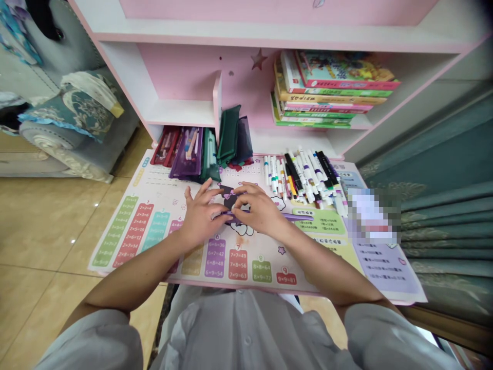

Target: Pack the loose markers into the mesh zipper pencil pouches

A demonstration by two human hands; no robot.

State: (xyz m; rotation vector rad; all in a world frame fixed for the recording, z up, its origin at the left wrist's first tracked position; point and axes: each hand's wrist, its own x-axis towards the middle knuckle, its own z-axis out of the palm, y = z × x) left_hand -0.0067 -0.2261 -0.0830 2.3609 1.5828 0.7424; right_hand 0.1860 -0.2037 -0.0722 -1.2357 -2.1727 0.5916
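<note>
Home, kid's rm: pink shelf desk (181, 72), times-table mat (127, 231), sofa (77, 154).

A hand can pass low over the printed mat (127, 231) on the left of the desk (215, 281), where only flat paper lies, and along the near edge in front of the left hand (202, 216) and right hand (258, 208). Farther back, the heap of markers (304, 177) blocks the far right, and the pencil cases (187, 153) fill the far left against the shelf. A purple stick (296, 216) lies in the way to the right. The shelf board (269, 38) overhead and its upright divider (217, 110) limit reaching higher, and the books (331, 90) fill the right bay.
</note>
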